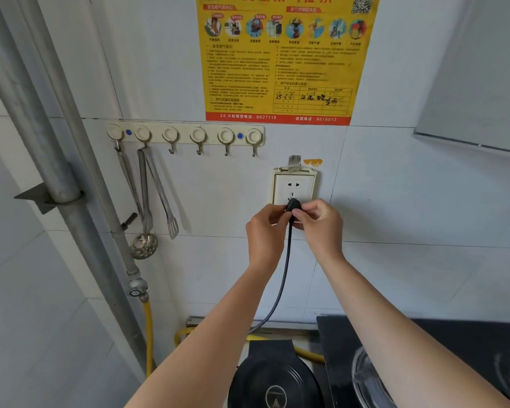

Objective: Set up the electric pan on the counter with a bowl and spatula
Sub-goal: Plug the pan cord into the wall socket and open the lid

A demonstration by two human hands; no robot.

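Observation:
A black plug (293, 205) is pinched between my left hand (266, 228) and my right hand (321, 222), right at the lower holes of a cream wall socket (294, 185). Its dark cord (283, 278) hangs down to the black round electric pan (272, 381) on the counter below, between my forearms. A clear glass bowl (368, 384) shows at the bottom right, partly behind my right forearm. I see no spatula on the counter.
A hook rail (186, 135) holds a slotted ladle (143, 244) and metal tongs (162, 198) on the left. Grey pipes (62, 184) and a yellow gas hose (149, 334) run down the left wall. A black stove top (468, 340) lies at right, a yellow poster (280, 57) above.

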